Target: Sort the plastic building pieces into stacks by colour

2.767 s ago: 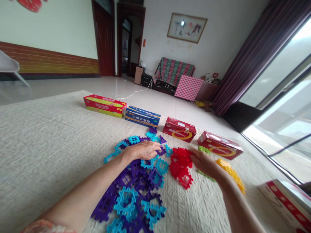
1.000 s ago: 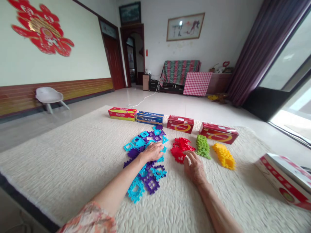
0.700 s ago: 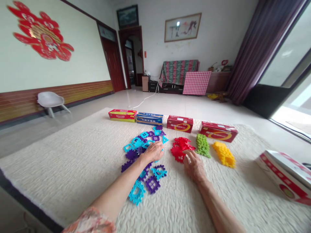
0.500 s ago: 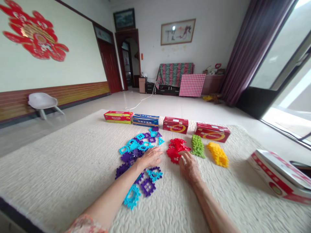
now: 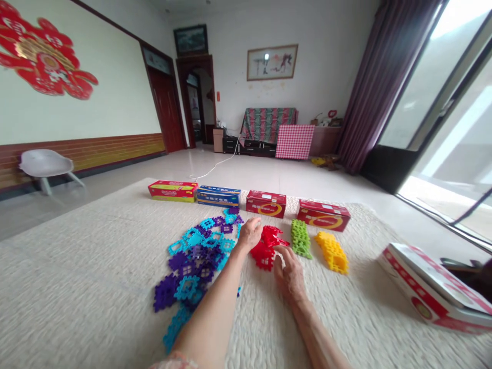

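Toward eight o'clock from the left hand (image 5: 250, 233), a broad spread of turquoise and purple pieces (image 5: 197, 251) on the pale quilted cover (image 5: 96, 256). At that left hand, a grip with fingers bent inward; cannot tell from this angle whether around anything. Just beside it, toward four o'clock, the red pieces (image 5: 265, 251), in a small heap with long axis roughly from one o'clock to seven; between both hands and close to each, so cannot say which nearer. Next, the right hand (image 5: 290, 271), thumb and forefinger loosely parted with nothing visible between; from there, red toward ten o'clock, touching or just beyond the fingertips. Farther right, green pieces (image 5: 300, 239) toward one o'clock, yellow pieces (image 5: 331, 251) toward two.
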### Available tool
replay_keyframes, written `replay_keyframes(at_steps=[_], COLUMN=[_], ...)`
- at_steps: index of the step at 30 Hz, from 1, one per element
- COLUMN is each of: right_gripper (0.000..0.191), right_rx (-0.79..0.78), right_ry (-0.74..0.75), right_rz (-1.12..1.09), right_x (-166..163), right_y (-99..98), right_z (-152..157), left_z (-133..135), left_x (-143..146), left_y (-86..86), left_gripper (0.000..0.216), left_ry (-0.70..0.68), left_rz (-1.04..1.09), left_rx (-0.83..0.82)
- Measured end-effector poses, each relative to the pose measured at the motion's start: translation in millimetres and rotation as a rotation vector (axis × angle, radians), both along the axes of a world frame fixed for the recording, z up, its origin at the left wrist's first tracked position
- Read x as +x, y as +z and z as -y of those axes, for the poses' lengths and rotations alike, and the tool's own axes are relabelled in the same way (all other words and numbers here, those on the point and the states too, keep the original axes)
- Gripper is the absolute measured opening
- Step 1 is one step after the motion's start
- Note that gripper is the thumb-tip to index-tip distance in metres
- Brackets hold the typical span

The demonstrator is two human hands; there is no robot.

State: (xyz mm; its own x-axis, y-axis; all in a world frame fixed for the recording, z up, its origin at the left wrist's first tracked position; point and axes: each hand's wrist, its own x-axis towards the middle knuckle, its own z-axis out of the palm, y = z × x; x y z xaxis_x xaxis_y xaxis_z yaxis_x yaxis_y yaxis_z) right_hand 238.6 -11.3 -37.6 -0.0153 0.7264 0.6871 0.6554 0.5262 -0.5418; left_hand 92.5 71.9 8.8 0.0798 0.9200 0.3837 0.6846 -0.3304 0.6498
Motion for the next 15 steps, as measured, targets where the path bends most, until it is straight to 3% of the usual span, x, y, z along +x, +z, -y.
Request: replay_keyframes(at_steps=[3, 7, 15], right_gripper=[0.026, 0.025, 0.025], right_rx=[-0.018, -0.058, -0.005], right_ry=[-0.010, -0.007, -0.006], right_rz=[-0.036, -0.063, -0.056], right_x=[1.7, 3.5, 2.3], right_y=[-0.4, -2.4, -2.2], right_z=[0.6, -1.0, 2.9], left_z=[-11.1, -16.5, -19.8], left_x=[22.9, 31.5, 6.2], left_y=[-11.0, -25.8, -37.5], left_gripper=[0.035, 0.037, 0.033], left_ry=[0.148, 0.229, 0.127], left_rz=[0.196, 0.277, 0.146], left_rx=[-0.066, -0.108, -0.058])
